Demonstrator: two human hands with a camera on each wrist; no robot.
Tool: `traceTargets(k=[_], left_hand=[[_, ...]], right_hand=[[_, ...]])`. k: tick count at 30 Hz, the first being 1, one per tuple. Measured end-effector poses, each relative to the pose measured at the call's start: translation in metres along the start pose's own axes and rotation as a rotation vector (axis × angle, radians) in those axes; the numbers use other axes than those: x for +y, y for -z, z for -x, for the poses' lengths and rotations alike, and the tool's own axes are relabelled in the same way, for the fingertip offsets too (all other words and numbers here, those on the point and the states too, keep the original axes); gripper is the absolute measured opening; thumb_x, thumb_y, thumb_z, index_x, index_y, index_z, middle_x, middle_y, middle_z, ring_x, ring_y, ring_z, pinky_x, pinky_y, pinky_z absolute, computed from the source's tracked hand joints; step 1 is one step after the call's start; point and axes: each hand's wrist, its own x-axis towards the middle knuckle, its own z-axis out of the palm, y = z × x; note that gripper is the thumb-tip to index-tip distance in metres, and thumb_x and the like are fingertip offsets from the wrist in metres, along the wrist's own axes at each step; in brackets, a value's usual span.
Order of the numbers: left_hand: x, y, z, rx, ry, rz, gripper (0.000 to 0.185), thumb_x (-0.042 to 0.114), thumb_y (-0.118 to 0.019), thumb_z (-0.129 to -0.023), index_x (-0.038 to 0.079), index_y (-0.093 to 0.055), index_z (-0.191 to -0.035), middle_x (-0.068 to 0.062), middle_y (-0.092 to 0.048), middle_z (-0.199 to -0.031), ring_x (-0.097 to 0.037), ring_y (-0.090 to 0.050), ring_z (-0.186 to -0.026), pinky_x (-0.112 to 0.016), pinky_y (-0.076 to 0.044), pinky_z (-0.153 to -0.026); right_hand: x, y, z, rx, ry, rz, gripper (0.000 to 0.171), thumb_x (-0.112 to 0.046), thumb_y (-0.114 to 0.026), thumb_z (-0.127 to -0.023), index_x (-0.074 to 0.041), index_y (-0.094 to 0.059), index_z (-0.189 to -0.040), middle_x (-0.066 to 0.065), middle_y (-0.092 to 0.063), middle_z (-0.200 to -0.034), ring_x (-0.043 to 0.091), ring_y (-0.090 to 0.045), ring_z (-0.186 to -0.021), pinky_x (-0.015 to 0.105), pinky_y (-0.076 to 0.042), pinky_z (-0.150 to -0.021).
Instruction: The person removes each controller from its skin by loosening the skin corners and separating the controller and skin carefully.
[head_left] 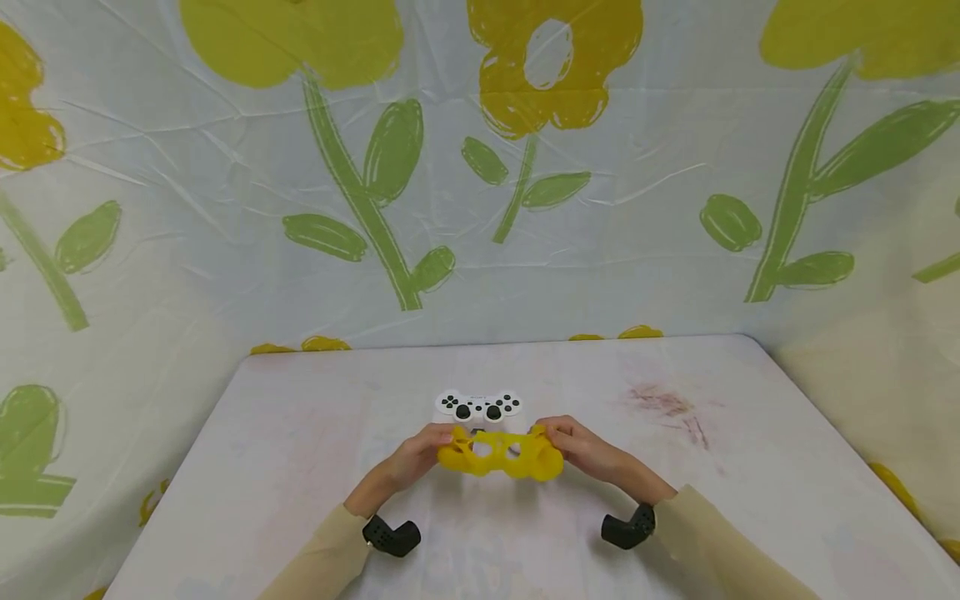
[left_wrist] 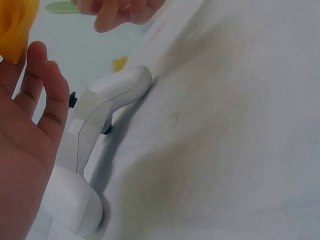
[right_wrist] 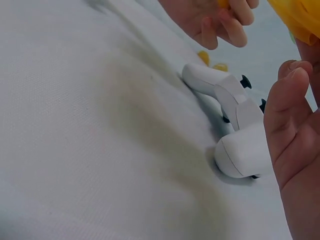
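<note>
A yellow silicone game controller cover is held up above the table, stretched between both hands. My left hand pinches its left end, and my right hand pinches the right end. Just beyond the cover lies a white game controller with black thumbsticks, resting on the table; neither hand touches it. The left wrist view has the controller low beside the palm, with a corner of the cover at the fingertips. From the right wrist, the cover shows above the curled lower fingers.
A pale cloth-covered table with reddish smudges on its right side lies under the hands. A flower-printed curtain encloses the back and sides. Black wrist devices, one on the left sleeve and one on the right, stick inward.
</note>
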Motion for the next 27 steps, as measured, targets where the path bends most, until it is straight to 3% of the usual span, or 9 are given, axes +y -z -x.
traceTargets(k=[3, 8, 14, 19, 24, 27], left_hand=[[0.0010, -0.0020, -0.0019, -0.024, -0.035, 0.000, 0.046, 0.022, -0.029, -0.096, -0.019, -0.048, -0.102, 0.014, -0.060, -0.088, -0.007, -0.052, -0.088, -0.028, -0.039, -0.090], [0.0023, -0.0040, -0.0052, -0.056, -0.068, -0.016, 0.048, 0.023, -0.030, -0.097, -0.019, -0.052, -0.102, 0.013, -0.059, -0.095, -0.008, -0.051, -0.093, -0.029, -0.040, -0.090], [0.0040, -0.0007, -0.0044, -0.006, -0.025, -0.122, 0.047, 0.022, -0.033, -0.097, -0.018, -0.056, -0.098, 0.012, -0.061, -0.086, -0.007, -0.053, -0.086, -0.033, -0.038, -0.092], [0.0049, 0.0011, -0.0014, 0.001, 0.021, -0.121, 0.037, 0.017, -0.049, -0.096, -0.018, -0.054, -0.106, 0.007, -0.061, -0.092, -0.006, -0.054, -0.088, -0.021, -0.044, -0.089], [0.0076, -0.0002, 0.0014, -0.024, -0.028, -0.078, 0.040, 0.012, -0.057, -0.091, -0.021, -0.048, -0.111, 0.004, -0.058, -0.098, -0.005, -0.055, -0.094, -0.015, -0.046, -0.088], [0.0069, -0.0013, 0.0008, -0.028, -0.042, -0.052, 0.041, 0.011, -0.059, -0.092, -0.020, -0.046, -0.114, -0.003, -0.059, -0.103, -0.005, -0.056, -0.095, -0.016, -0.047, -0.088]], right_hand=[[-0.0013, 0.0007, -0.0015, -0.026, -0.005, -0.020, 0.034, -0.030, -0.034, -0.105, -0.028, -0.068, -0.109, -0.016, -0.066, -0.103, 0.000, -0.059, -0.089, 0.020, -0.048, -0.089], [-0.0037, 0.0013, -0.0021, -0.059, -0.023, -0.039, 0.034, -0.032, -0.034, -0.105, -0.027, -0.066, -0.113, -0.016, -0.067, -0.105, 0.000, -0.060, -0.093, 0.020, -0.048, -0.094], [-0.0056, 0.0020, -0.0011, -0.029, -0.053, 0.052, 0.029, -0.033, -0.035, -0.104, -0.025, -0.062, -0.111, -0.014, -0.067, -0.101, 0.002, -0.058, -0.090, 0.025, -0.046, -0.092], [-0.0077, 0.0031, 0.0008, 0.018, -0.074, 0.139, 0.022, -0.024, -0.043, -0.102, -0.013, -0.056, -0.116, -0.009, -0.063, -0.105, 0.006, -0.058, -0.095, 0.025, -0.049, -0.091], [-0.0082, 0.0039, 0.0007, 0.017, -0.094, 0.151, 0.031, -0.016, -0.052, -0.097, 0.005, -0.048, -0.119, -0.004, -0.059, -0.106, 0.008, -0.057, -0.100, 0.024, -0.050, -0.090], [-0.0083, 0.0047, 0.0008, 0.032, -0.086, 0.143, 0.036, -0.014, -0.056, -0.095, 0.009, -0.045, -0.121, -0.003, -0.057, -0.105, 0.009, -0.056, -0.099, 0.024, -0.051, -0.087]])
